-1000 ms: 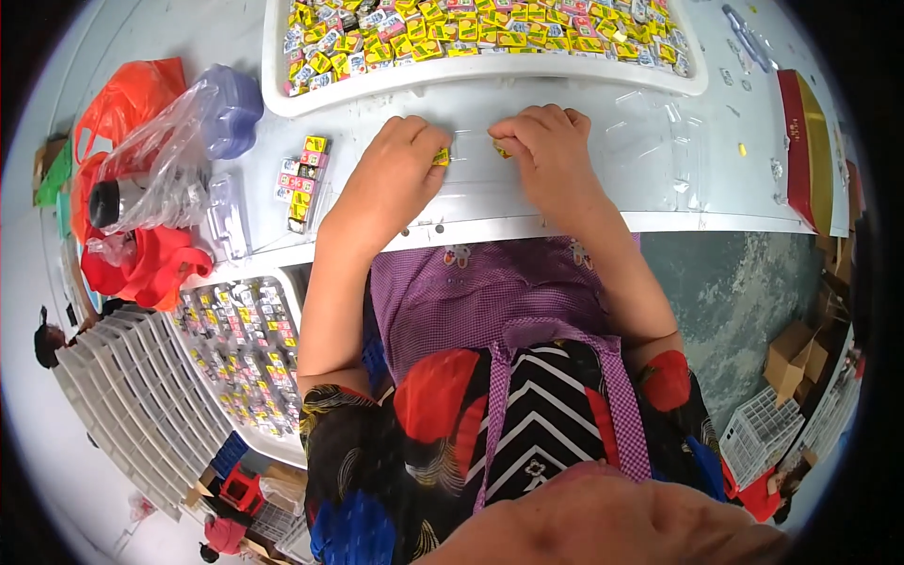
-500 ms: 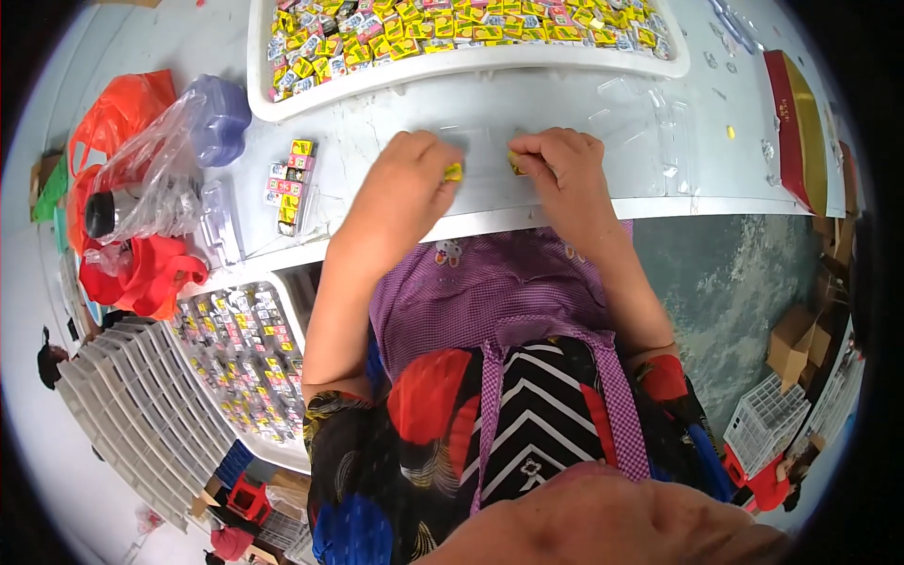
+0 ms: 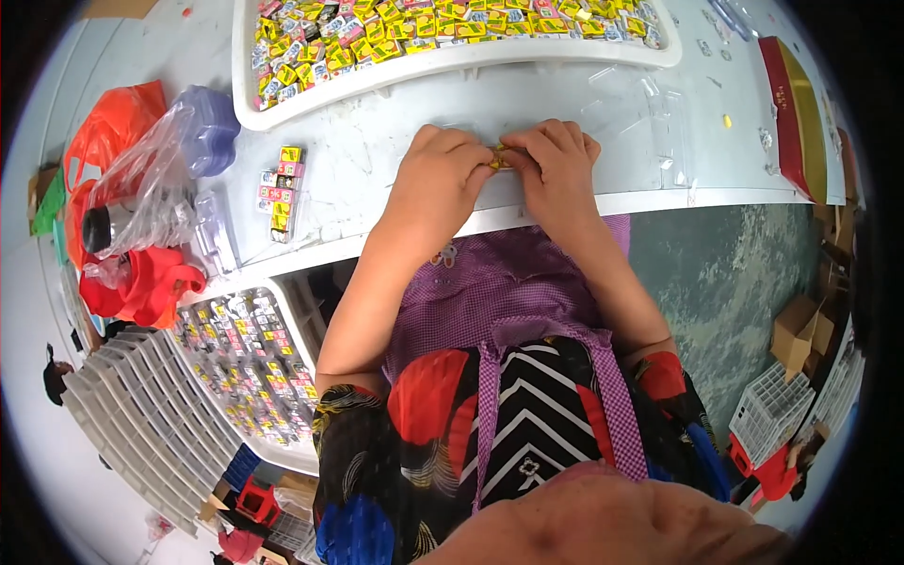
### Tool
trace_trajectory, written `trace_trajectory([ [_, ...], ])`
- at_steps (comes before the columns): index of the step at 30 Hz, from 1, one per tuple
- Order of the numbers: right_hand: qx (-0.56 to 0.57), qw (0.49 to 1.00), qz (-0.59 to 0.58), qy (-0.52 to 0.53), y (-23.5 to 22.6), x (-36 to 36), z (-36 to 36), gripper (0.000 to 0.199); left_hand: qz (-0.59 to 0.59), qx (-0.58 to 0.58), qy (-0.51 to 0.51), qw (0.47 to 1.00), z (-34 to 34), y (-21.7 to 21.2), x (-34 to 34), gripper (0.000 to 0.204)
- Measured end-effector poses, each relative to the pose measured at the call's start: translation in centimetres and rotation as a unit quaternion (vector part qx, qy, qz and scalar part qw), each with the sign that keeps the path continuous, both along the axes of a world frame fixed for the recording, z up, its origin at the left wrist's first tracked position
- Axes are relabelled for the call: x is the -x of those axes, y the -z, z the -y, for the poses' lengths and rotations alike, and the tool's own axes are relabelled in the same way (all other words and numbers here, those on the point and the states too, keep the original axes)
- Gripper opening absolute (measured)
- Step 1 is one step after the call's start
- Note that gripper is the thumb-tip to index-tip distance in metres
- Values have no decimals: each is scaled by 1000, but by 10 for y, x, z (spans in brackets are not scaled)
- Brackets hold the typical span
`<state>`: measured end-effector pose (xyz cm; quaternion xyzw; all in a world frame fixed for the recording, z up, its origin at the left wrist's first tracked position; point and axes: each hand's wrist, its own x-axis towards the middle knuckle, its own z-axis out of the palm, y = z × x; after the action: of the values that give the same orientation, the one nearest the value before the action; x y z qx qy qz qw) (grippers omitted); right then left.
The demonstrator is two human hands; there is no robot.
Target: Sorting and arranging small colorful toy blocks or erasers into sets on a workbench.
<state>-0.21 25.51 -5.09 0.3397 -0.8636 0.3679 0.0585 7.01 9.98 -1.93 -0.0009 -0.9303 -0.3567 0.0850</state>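
Observation:
My left hand [image 3: 439,177] and my right hand [image 3: 562,169] meet over the table near its front edge, fingertips closed in a pinch. Between them show small yellow blocks [image 3: 499,158], mostly covered by the fingers. Left of my hands lies a clear plastic case [image 3: 299,202] with a row of small yellow, pink and white blocks [image 3: 282,196]. Beyond my hands, a white tray [image 3: 452,68] is filled with many loose small wrapped blocks [image 3: 414,30], mostly yellow.
Red plastic bags [image 3: 118,122], a dark-capped bottle [image 3: 122,226] in clear plastic and clear containers [image 3: 209,127] crowd the left. Clear plastic cases [image 3: 650,113] and a red-and-gold box [image 3: 791,122] lie right. Below left, another tray [image 3: 299,330] holds filled packs beside stacked crates [image 3: 141,414].
My hands were apart, each pinching a small yellow block. Now they are together, the left having moved right and the right slightly left, with the blocks between their fingertips.

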Motion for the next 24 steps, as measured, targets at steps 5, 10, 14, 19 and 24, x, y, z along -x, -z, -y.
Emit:
trace_trajectory([
  [5, -5, 1000, -4, 1, 3, 0, -1, 14, -27, 6, -41, 999, -5, 4, -4, 15],
  [10, 0, 999, -40, 12, -12, 7, -2, 21, -46, 1, -25, 999, -2, 5, -4, 17],
  [14, 48, 983, -175, 33, -46, 57, 2, 23, 9, -196, -107, 975, 9, -2, -13, 18],
  [19, -31, 983, -172, 57, -82, 112, 33, 11, 5, -172, -107, 979, 15, -3, -15, 22],
  [24, -187, 981, -47, -10, -97, 135, 40, 13, 4, -192, -102, 976, 5, 1, -8, 22],
])
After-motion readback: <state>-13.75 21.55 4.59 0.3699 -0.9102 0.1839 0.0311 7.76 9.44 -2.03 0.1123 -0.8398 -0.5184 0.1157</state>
